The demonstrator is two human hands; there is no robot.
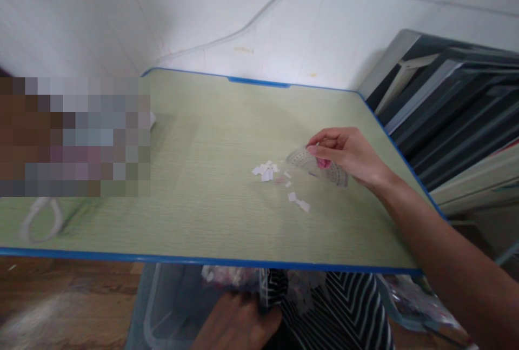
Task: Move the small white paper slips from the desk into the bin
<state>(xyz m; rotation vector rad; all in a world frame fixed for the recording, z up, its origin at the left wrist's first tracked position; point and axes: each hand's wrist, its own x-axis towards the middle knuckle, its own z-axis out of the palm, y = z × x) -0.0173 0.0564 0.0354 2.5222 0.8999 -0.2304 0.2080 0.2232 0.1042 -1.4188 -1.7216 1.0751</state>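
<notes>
A clear half-round protractor (298, 159) is pinched by my right hand (344, 152), tilted just above the green table (194, 133). Beside the fingertips, against the protractor, sits a small crumpled pink thing (323, 163); its kind is unclear. Small white paper pieces (265, 170) lie in a loose pile left of the protractor, with a few more scraps (299, 202) nearer me. Below the table's front edge, my left hand (239, 320) is closed over the side of a clear plastic bin, by dark striped cloth (340, 306). Its fingertips are partly hidden.
The clear plastic bin (166, 306) under the table holds pale pinkish material (231, 274). Dark flat panels (454, 90) lean along the table's right side. A white loop (42, 220) hangs at the left, by a blurred-out area. A white wall with a cable (263, 12) stands behind.
</notes>
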